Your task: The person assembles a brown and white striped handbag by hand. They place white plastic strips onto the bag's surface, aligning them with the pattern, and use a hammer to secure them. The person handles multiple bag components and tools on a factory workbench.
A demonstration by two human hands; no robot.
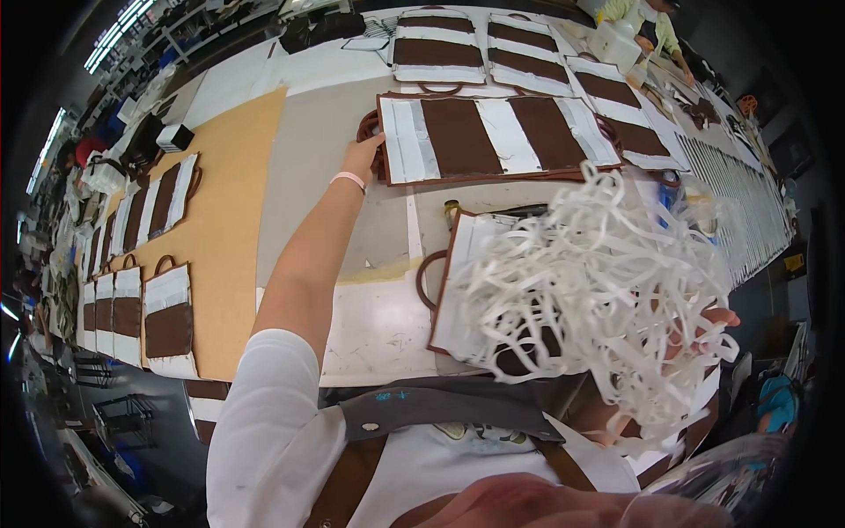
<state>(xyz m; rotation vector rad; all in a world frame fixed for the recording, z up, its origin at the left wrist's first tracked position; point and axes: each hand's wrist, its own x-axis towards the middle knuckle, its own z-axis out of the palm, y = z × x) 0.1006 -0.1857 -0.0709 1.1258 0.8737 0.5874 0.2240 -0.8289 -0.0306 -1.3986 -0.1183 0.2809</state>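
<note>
With my left arm stretched forward, my left hand is closed at the left end of a brown-and-white striped bag panel, by its brown handle. That panel lies on others in a stack. A big tangled bundle of thin white strips is in my right hand, which the strips mostly cover. Beneath the bundle, a second striped bag panel with a brown loop handle is partly hidden at the table's near edge.
More striped panels lie at the far side and on tan board at the left. Thin rods fill the table's right end. A small bottle stands near the middle. At the far right, another person works.
</note>
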